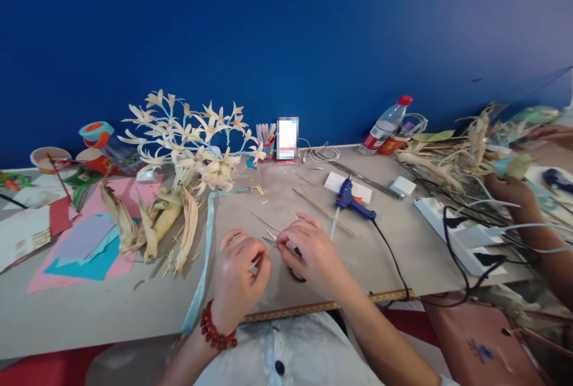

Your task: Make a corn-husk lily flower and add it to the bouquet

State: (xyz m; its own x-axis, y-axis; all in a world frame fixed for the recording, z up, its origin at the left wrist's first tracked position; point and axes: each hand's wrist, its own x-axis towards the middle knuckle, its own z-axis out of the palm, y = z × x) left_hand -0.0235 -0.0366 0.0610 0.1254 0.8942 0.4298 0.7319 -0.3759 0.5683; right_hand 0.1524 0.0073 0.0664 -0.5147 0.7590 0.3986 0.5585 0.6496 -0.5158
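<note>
My left hand (244, 272), with a red bead bracelet (213, 327) at its wrist, is closed in a pinch. A small pale bit shows at its fingertips, too small to name. Close beside it, my right hand (313, 253) is also closed, thumb and forefinger together; what they hold, if anything, cannot be made out. Under the right hand lie what look like scissors, their dark handle (296, 277) partly hidden. Thin sticks (329, 214) and a blue glue gun (351, 198) rest beyond it. Left of my hands runs a light blue ribbon (206, 255).
Pale husk flowers (197, 135) on blue stems stand at back left, near dried husks (154, 225) and coloured paper (85, 249). A phone (287, 138) leans at the wall. Right are a bottle (385, 126), a power strip (447, 237), cords and another person's hand (508, 192).
</note>
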